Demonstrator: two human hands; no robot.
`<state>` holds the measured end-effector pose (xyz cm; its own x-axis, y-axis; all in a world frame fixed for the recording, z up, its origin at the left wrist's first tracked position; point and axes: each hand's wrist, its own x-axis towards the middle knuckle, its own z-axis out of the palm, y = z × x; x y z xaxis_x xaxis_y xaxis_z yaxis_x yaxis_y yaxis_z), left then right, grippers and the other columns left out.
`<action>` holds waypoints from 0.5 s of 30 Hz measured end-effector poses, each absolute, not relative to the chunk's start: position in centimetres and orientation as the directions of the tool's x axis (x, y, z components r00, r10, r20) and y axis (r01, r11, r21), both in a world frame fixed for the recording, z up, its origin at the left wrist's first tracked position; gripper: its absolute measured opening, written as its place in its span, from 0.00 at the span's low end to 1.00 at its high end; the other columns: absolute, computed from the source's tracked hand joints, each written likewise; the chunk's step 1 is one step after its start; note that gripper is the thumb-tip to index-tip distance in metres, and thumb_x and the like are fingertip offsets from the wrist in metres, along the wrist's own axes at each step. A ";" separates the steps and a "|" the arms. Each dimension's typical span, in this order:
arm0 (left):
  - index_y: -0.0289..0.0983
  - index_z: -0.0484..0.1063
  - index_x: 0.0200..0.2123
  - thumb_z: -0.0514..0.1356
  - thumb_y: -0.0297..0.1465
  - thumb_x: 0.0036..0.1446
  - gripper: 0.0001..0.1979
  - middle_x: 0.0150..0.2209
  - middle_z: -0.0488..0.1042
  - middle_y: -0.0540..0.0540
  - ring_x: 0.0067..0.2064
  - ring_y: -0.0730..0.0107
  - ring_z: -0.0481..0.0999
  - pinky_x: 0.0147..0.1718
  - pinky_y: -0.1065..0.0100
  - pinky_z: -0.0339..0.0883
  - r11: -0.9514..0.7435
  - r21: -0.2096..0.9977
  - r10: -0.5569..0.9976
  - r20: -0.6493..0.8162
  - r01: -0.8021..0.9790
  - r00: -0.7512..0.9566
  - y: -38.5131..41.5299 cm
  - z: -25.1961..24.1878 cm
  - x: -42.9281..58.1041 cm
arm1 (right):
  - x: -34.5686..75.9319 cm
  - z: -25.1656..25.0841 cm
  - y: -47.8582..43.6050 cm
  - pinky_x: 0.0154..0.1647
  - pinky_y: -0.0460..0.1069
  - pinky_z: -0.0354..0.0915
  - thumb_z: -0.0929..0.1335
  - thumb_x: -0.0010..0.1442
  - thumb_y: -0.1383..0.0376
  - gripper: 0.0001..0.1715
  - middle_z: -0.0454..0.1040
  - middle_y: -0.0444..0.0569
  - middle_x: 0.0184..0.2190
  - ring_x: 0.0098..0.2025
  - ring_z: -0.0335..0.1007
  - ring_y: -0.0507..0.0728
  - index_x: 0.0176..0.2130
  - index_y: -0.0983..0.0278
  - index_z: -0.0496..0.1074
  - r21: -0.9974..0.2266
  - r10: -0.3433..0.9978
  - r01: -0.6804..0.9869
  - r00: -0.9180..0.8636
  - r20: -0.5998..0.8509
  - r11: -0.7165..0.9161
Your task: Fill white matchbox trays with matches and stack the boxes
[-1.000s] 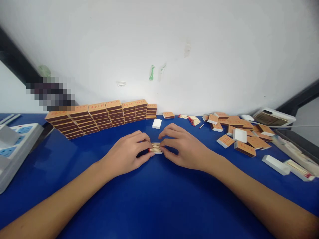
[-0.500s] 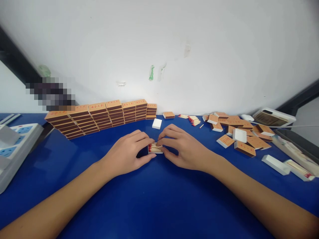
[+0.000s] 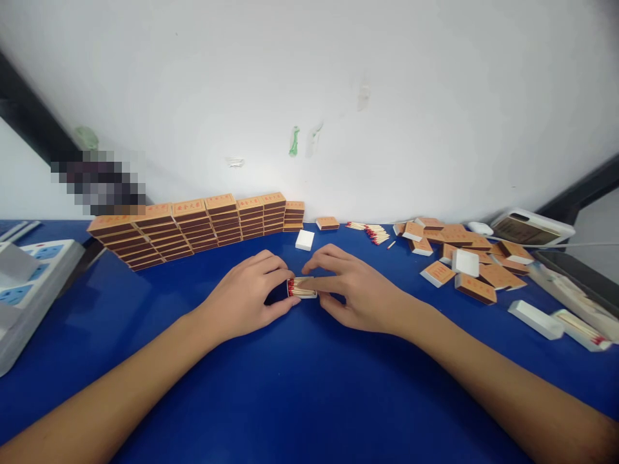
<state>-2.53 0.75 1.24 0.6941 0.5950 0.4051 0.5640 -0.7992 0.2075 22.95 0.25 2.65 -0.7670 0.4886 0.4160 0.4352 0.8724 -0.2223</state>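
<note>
A small white matchbox tray [image 3: 302,288] full of red-tipped matches lies on the blue table [image 3: 300,386] at the centre. My left hand [image 3: 246,296] pinches the tray's left end between thumb and fingers. My right hand [image 3: 355,287] holds its right end, with the index finger lying across the top of the matches. Both hands rest on the table with their fingers curled.
Stacked rows of orange matchboxes [image 3: 193,225] line the wall at back left. A white empty tray [image 3: 304,240] and a loose match pile [image 3: 374,233] lie behind the hands. Scattered orange boxes [image 3: 464,258] and white trays [image 3: 534,319] fill the right. A power strip [image 3: 29,283] sits at left.
My right index finger has slid left over the matches in the tray. The left hand and the tray have barely moved.
</note>
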 end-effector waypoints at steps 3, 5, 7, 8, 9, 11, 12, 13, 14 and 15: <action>0.36 0.79 0.50 0.64 0.39 0.69 0.14 0.45 0.80 0.41 0.49 0.56 0.76 0.46 0.55 0.77 -0.802 0.213 0.591 0.407 0.558 0.696 0.7 1.3 -2.6 | 23.0 2.7 0.3 0.53 0.62 0.72 0.65 0.66 0.75 0.23 0.76 0.55 0.48 0.52 0.69 0.63 0.51 0.58 0.82 -0.233 0.492 0.434 -0.765 0.415 0.870; 0.36 0.79 0.49 0.64 0.39 0.69 0.13 0.45 0.80 0.41 0.49 0.56 0.76 0.46 0.55 0.77 -0.802 0.215 0.592 0.406 0.557 0.696 0.7 1.3 -2.6 | 23.0 2.7 0.3 0.53 0.62 0.72 0.65 0.65 0.76 0.25 0.76 0.55 0.48 0.52 0.69 0.63 0.53 0.57 0.81 -0.235 0.483 0.422 -0.775 0.407 0.876; 0.37 0.79 0.49 0.65 0.39 0.69 0.13 0.44 0.80 0.41 0.49 0.55 0.77 0.46 0.55 0.77 -0.801 0.213 0.594 0.404 0.559 0.696 0.7 1.3 -2.6 | 22.9 2.7 0.3 0.54 0.62 0.72 0.65 0.64 0.77 0.26 0.76 0.55 0.48 0.52 0.68 0.63 0.53 0.57 0.81 -0.227 0.479 0.422 -0.779 0.403 0.878; 0.37 0.79 0.49 0.65 0.39 0.68 0.13 0.45 0.80 0.41 0.49 0.55 0.77 0.45 0.55 0.77 -0.800 0.212 0.595 0.402 0.561 0.696 0.7 1.3 -2.6 | 22.9 2.7 0.2 0.53 0.62 0.72 0.65 0.64 0.77 0.26 0.76 0.55 0.48 0.52 0.68 0.63 0.53 0.57 0.81 -0.225 0.481 0.426 -0.778 0.404 0.876; 0.37 0.79 0.49 0.65 0.39 0.68 0.13 0.45 0.80 0.41 0.49 0.55 0.77 0.45 0.55 0.77 -0.799 0.212 0.596 0.400 0.562 0.696 0.7 1.3 -2.6 | 22.9 2.7 0.2 0.53 0.62 0.72 0.65 0.64 0.77 0.26 0.76 0.55 0.48 0.52 0.68 0.63 0.52 0.56 0.82 -0.226 0.486 0.430 -0.774 0.406 0.874; 0.37 0.79 0.50 0.65 0.39 0.68 0.13 0.45 0.80 0.41 0.49 0.55 0.77 0.46 0.55 0.77 -0.798 0.213 0.597 0.398 0.564 0.696 0.7 1.3 -2.6 | 23.0 2.5 0.3 0.51 0.61 0.72 0.65 0.65 0.77 0.25 0.76 0.55 0.48 0.52 0.69 0.63 0.51 0.57 0.82 -0.238 0.495 0.434 -0.760 0.421 0.869; 0.37 0.79 0.51 0.65 0.39 0.69 0.14 0.46 0.80 0.41 0.50 0.55 0.77 0.46 0.55 0.77 -0.796 0.214 0.600 0.396 0.566 0.695 0.7 1.3 -2.6 | 23.2 2.3 0.5 0.51 0.60 0.72 0.65 0.65 0.76 0.24 0.77 0.54 0.48 0.52 0.69 0.63 0.51 0.58 0.82 -0.246 0.501 0.436 -0.748 0.435 0.865; 0.37 0.78 0.52 0.65 0.39 0.69 0.15 0.46 0.80 0.41 0.50 0.55 0.77 0.47 0.54 0.77 -0.792 0.214 0.605 0.393 0.571 0.692 0.7 1.3 -2.6 | 23.4 2.2 0.9 0.50 0.60 0.72 0.65 0.65 0.75 0.22 0.78 0.54 0.47 0.51 0.70 0.63 0.50 0.58 0.82 -0.253 0.513 0.447 -0.727 0.457 0.858; 0.36 0.78 0.53 0.65 0.40 0.68 0.17 0.47 0.80 0.40 0.51 0.54 0.77 0.47 0.53 0.77 -0.786 0.214 0.614 0.390 0.580 0.687 0.6 1.3 -2.6 | 23.6 2.0 1.5 0.50 0.60 0.72 0.66 0.66 0.74 0.20 0.79 0.54 0.45 0.50 0.71 0.63 0.49 0.59 0.82 -0.259 0.537 0.473 -0.692 0.482 0.842; 0.36 0.78 0.55 0.65 0.41 0.68 0.18 0.48 0.80 0.40 0.51 0.53 0.77 0.48 0.52 0.77 -0.778 0.216 0.623 0.385 0.589 0.681 0.6 1.3 -2.7 | 23.9 1.9 2.4 0.50 0.60 0.72 0.66 0.66 0.73 0.18 0.79 0.54 0.44 0.49 0.71 0.63 0.48 0.60 0.82 -0.269 0.580 0.522 -0.640 0.504 0.809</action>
